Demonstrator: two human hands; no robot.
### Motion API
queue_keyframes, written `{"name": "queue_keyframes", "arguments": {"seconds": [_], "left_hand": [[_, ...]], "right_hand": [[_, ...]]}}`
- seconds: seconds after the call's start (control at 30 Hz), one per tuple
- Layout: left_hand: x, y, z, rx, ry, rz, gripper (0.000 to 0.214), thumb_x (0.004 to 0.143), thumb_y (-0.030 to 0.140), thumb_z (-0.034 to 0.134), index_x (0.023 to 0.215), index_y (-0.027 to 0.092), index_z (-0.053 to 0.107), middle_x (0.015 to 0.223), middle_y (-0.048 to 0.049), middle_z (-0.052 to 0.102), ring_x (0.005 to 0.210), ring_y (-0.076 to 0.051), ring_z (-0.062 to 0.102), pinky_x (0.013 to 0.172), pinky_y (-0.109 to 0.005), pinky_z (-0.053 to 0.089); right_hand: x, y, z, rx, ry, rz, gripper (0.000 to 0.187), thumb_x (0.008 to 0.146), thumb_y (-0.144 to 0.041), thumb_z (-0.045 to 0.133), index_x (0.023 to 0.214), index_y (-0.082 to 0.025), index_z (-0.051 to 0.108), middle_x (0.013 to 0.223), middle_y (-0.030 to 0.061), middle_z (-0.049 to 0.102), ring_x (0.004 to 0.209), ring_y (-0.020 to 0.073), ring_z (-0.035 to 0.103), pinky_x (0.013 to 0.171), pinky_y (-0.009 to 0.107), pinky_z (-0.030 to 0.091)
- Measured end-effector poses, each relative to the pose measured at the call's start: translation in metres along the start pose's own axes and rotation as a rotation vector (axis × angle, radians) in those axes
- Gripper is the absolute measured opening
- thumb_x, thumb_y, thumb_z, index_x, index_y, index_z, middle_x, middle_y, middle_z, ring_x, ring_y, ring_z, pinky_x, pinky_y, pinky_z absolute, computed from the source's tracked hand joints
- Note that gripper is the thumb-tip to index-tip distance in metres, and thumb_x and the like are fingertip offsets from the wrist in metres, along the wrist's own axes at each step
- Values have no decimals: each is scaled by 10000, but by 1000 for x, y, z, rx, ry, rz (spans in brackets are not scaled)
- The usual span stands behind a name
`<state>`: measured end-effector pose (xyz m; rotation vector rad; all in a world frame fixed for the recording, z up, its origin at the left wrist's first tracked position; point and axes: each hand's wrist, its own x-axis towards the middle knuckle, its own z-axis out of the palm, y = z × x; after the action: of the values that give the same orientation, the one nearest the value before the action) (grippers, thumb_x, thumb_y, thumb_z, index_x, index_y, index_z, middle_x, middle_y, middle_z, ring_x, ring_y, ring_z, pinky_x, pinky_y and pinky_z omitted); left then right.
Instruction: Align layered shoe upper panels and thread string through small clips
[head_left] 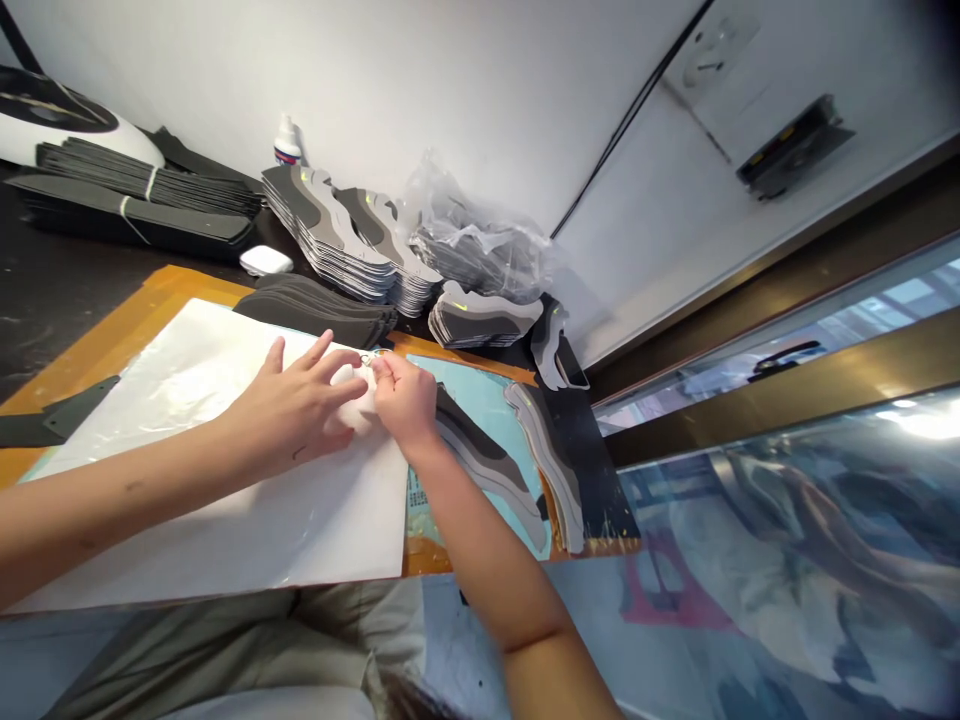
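Observation:
My left hand (304, 400) is over a white sheet (300, 530) with a glossy, plastic-like surface. Its fingers are spread, and the fingertips nearest the right hand come close to a small shiny bit (366, 359). My right hand (405, 398) is closed in a pinch at that spot, by the sheet's far right corner; what it grips is too small to name. Something whitish lies below the left fingers, its shape unclear. To the right, a grey and black shoe-upper piece (487, 455) rests on a light blue sheet (480, 385).
Stacks of grey shoe-upper pieces (330, 235) stand along the wall, beside a clear plastic bag (480, 225). Black pieces (142, 215) lie bundled at the left. A white bottle (286, 142), a white case (265, 261) and more stacked pieces (551, 460) are around. Glass (750, 560) borders the right.

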<state>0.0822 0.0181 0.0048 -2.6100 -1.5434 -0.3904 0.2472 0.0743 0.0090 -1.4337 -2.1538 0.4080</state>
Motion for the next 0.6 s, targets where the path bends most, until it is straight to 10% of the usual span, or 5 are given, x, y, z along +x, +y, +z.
{"name": "queue_keyframes", "arguments": {"seconds": [0.17, 0.3, 0.6], "left_hand": [[-4, -22, -6, -142, -9, 2, 240, 822, 351, 641, 1014, 209, 666, 1457, -158, 491, 1371, -471, 418, 1072, -738, 271], [1, -31, -21, -274, 29, 125, 211, 877, 371, 586, 789, 194, 659, 1194, -113, 603, 958, -265, 580, 1007, -546, 409], [11, -23, -41, -763, 106, 209, 309, 965, 338, 528, 707, 180, 588, 946, -63, 640, 894, -198, 556, 823, -298, 431]], "right_hand": [[-5, 4, -5, -165, -88, -234, 214, 990, -244, 502, 855, -226, 668, 822, -10, 711, 784, 152, 600, 642, 258, 296], [-10, 1, -6, -250, -145, -376, 167, 937, -180, 524, 859, -228, 665, 809, -15, 711, 770, 139, 599, 633, 266, 285], [-14, -10, -12, -155, -17, -204, 252, 952, -208, 448, 723, -220, 552, 695, -20, 608, 653, 142, 518, 582, 260, 247]]}}
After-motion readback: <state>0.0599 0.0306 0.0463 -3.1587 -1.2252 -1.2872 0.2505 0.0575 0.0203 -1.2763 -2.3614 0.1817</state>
